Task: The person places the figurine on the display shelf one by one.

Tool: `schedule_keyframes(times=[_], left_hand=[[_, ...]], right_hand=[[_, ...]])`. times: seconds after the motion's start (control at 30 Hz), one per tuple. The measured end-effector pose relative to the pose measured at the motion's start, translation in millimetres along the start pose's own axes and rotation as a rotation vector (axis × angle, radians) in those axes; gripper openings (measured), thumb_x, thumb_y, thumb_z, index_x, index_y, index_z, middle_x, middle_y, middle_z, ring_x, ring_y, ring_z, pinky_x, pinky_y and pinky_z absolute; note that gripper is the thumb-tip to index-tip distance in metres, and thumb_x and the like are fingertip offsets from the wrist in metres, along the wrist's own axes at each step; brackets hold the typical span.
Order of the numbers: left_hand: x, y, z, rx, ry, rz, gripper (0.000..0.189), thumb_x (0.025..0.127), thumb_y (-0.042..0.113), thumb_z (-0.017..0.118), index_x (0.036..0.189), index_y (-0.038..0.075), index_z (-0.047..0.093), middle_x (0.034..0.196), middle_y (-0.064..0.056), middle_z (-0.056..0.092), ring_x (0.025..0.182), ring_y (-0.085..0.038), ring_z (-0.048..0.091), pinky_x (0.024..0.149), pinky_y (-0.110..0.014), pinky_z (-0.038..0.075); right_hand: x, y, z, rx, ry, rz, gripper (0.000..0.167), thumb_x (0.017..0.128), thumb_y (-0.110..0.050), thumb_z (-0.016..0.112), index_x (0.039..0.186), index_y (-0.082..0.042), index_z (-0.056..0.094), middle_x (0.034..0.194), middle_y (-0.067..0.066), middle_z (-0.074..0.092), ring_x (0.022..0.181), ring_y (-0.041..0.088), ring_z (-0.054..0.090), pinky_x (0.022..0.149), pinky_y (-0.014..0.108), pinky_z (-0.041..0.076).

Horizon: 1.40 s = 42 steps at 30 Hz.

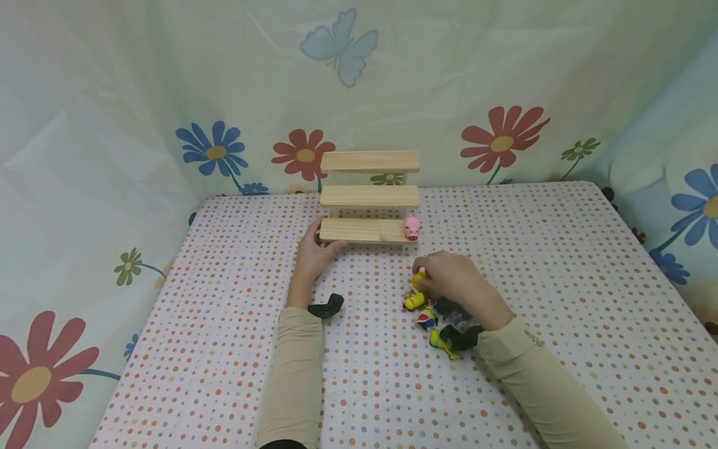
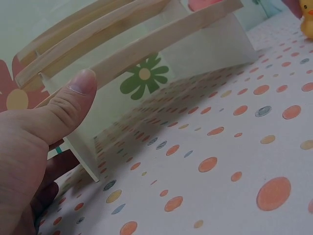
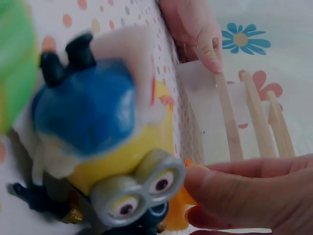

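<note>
A three-tier wooden shelf [image 1: 369,196] with pale side panels stands near the back of the table. My left hand [image 1: 314,252] grips the left end of its lowest tier, thumb [image 2: 80,88] on the front edge and fingers by the side panel. A pink toy pig [image 1: 412,229] sits at that tier's right end. My right hand [image 1: 457,280] pinches a yellow toy duck [image 2: 307,23] between thumb and fingertips, at the far end of a small group of toys. Beside it a goggled minion figure [image 3: 129,186] lies on its side, largest in the right wrist view.
More small toys lie below my right hand, among them a red, white and blue one [image 1: 426,318] and a green-yellow one [image 1: 440,343]. Black wrist devices [image 1: 327,307] sit at both wrists. A dotted cloth [image 1: 224,349] covers the table, and a flowered curtain [image 1: 392,81] hangs behind.
</note>
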<state>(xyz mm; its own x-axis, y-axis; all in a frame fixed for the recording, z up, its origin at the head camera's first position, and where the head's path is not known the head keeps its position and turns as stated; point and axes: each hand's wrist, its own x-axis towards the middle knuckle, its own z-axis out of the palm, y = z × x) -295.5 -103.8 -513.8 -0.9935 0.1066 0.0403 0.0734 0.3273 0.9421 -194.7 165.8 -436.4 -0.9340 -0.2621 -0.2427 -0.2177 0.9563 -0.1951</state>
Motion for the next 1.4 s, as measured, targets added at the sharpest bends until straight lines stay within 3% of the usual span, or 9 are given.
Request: schedule_keyframes(times=[0.2,0.43,0.6,1.0,1.2,1.4], left_hand=[[-0.4,-0.2,-0.3,0.017,0.003,0.003,0.095,0.069,0.051,0.079,0.147,0.018,0.036,0.135,-0.008,0.051,0.107,-0.023,0.057,0.088,-0.039,0.05],[-0.9,1.2,0.4,0.021,0.006,0.006,0.097,0.067,0.055,0.078,0.146,0.017,0.037,0.138,-0.008,0.049,0.108,-0.024,0.056,0.091,-0.041,0.049],[-0.9,0.0,0.3,0.024,0.009,0.008,0.096,0.066,0.055,0.078,0.145,0.018,0.038,0.138,-0.006,0.049,0.107,-0.023,0.056,0.09,-0.041,0.048],[2.1,2.4,-0.7,0.0,0.004,0.002,0.095,0.067,0.05,0.08,0.146,0.019,0.037,0.136,-0.007,0.051,0.112,-0.026,0.055,0.095,-0.044,0.048],[3.3,2.9,-0.8,-0.008,0.002,-0.011,0.096,0.066,0.053,0.08,0.146,0.02,0.037,0.135,-0.006,0.051,0.111,-0.025,0.055,0.092,-0.043,0.049],[2.3,2.5,-0.7,-0.006,-0.002,-0.029,0.096,0.066,0.05,0.081,0.146,0.02,0.037,0.136,-0.006,0.05,0.11,-0.025,0.054,0.093,-0.043,0.048]], right_hand=[[0.1,-1,-1,-0.032,-0.001,-0.036,0.022,0.085,-0.023,0.072,0.107,-0.019,0.071,0.096,0.002,0.063,0.071,0.014,0.055,0.055,0.029,0.047],[1.7,0,0,0.033,0.036,-0.072,0.018,0.087,-0.019,0.069,0.102,-0.011,0.07,0.094,0.006,0.062,0.069,0.014,0.051,0.057,0.027,0.045],[4.1,1,2,0.093,0.027,-0.05,0.023,0.086,-0.016,0.069,0.105,-0.006,0.066,0.094,0.008,0.063,0.071,0.015,0.054,0.061,0.028,0.048],[8.5,7,-2,0.104,0.058,-0.063,0.028,0.082,-0.018,0.075,0.104,-0.002,0.067,0.09,0.008,0.067,0.078,0.018,0.059,0.068,0.033,0.052],[2.0,9,-15,0.091,0.138,-0.081,0.027,0.082,-0.016,0.075,0.104,-0.001,0.069,0.09,0.008,0.069,0.077,0.017,0.061,0.068,0.034,0.053],[-11.6,10,-43,0.137,0.212,-0.07,0.029,0.083,-0.015,0.074,0.108,0.0,0.068,0.098,0.013,0.07,0.084,0.023,0.065,0.075,0.04,0.056]])
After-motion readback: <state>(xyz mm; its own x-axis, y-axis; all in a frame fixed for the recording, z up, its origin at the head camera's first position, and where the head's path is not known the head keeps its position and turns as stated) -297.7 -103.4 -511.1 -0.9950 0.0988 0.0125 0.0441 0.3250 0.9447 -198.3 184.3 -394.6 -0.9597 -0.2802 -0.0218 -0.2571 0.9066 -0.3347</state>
